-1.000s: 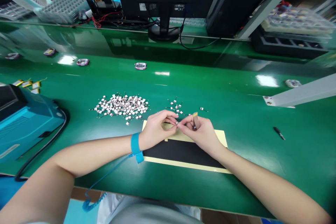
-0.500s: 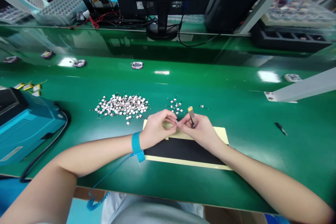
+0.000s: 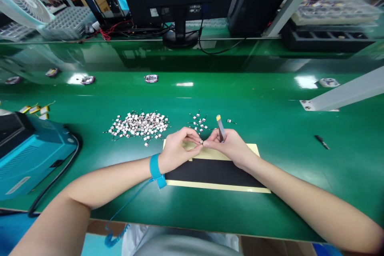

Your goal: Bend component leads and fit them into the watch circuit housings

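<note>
My left hand, with a blue wrist strap, pinches a small white part between thumb and fingertips. At the part's other side are the thumb and forefinger of my right hand. A grey tool with a yellow end, which looks like tweezers, stands up out of my right hand's curled fingers. Both hands are above a pale yellow sheet with a black strip. Just beyond them lies a little group of small white parts with dark leads; a large heap of the same parts lies to the left.
At the left stands a blue machine with a black cable. A single white part and a black pen-like item lie to the right. A slanted white post meets the bench at right. Behind are small device housings and a monitor.
The view has shifted slightly. My hands stay together, and the small white part shows more clearly between the fingertips. The tweezers stand a little more upright.
</note>
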The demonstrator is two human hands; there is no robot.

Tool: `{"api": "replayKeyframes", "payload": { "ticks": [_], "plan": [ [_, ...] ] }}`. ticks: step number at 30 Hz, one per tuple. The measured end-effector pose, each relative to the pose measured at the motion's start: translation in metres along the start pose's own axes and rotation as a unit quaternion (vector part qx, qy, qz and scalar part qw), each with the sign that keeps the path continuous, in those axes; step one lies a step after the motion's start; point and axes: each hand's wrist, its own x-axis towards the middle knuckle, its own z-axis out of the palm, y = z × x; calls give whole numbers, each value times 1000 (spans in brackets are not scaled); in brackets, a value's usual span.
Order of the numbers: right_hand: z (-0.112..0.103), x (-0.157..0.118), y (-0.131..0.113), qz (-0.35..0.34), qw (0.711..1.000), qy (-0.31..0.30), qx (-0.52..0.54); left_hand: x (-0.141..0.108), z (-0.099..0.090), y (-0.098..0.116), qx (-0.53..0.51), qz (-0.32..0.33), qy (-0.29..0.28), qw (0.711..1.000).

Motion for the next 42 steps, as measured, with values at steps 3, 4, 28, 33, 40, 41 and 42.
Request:
{"api": "replayKeyframes", "payload": {
  "ticks": [3, 4, 28, 33, 40, 41, 42],
  "plan": [
    [-2, 0, -2, -17, 999, -31, 13, 0, 0, -1, -45, -10, 0, 999],
    [-3, 0, -2, -21, 999, -42, 15, 0, 0, -2, -56, -13, 0, 998],
    [1, -7, -1, -97, 986, -53, -127, 4, -1, 2, 43, -20, -49, 998],
    [2, -9, 1, -95, 985, -76, -119, 4, -2, 2, 68, 4, -58, 996],
    [1, -8, 0, -79, 988, -80, -102, 4, -1, 1, 53, 14, -50, 997],
    [1, -8, 0, -77, 989, -81, -99, 4, -1, 1, 50, 14, -48, 997],
    [1, -8, -1, -75, 989, -81, -95, 4, -1, 1, 48, 13, -48, 998]
  ]
}}
